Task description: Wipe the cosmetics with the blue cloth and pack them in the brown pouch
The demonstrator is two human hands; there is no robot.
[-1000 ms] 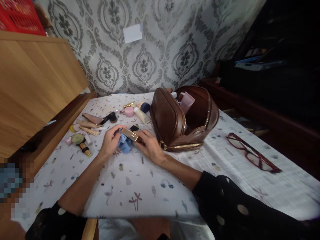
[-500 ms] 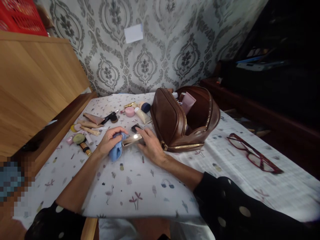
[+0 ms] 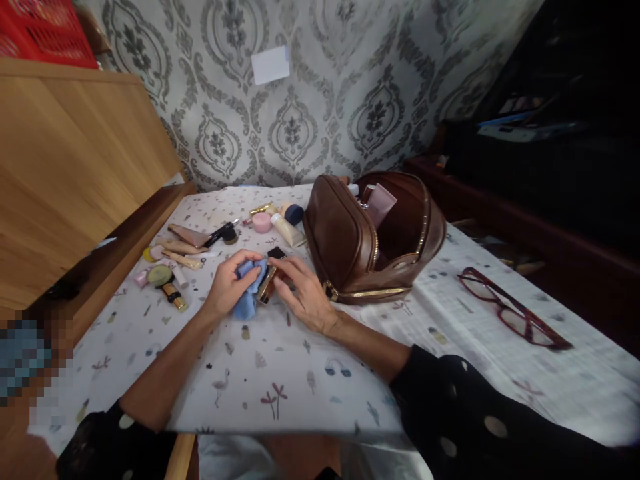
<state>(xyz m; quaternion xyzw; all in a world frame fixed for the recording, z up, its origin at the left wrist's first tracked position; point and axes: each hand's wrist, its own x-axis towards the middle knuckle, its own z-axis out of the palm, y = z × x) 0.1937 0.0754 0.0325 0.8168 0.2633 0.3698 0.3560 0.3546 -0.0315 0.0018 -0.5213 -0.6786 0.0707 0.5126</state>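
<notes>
My left hand (image 3: 227,287) is closed around a crumpled blue cloth (image 3: 247,293) and presses it against a small gold case (image 3: 268,283). My right hand (image 3: 305,293) grips that gold case from the right with thumb and fingers, tilting it on edge just above the patterned white tablecloth (image 3: 280,360). A small black item (image 3: 277,253) lies right behind the hands. An open brown leather toiletry bag (image 3: 350,247) with a gold zip stands just right of my right hand, a pink tube (image 3: 380,203) sticking out of it.
Several cosmetics lie at the back left: tubes (image 3: 286,230), a pink jar (image 3: 261,222), a green round compact (image 3: 159,275), a gold lipstick (image 3: 174,297). Red-framed glasses (image 3: 510,313) lie at right. A wooden cabinet (image 3: 70,167) stands at left, dark furniture at right.
The gold case has turned from lying flat to standing on edge between my hands, and the blue cloth has moved up against its side. The view has shifted slightly.
</notes>
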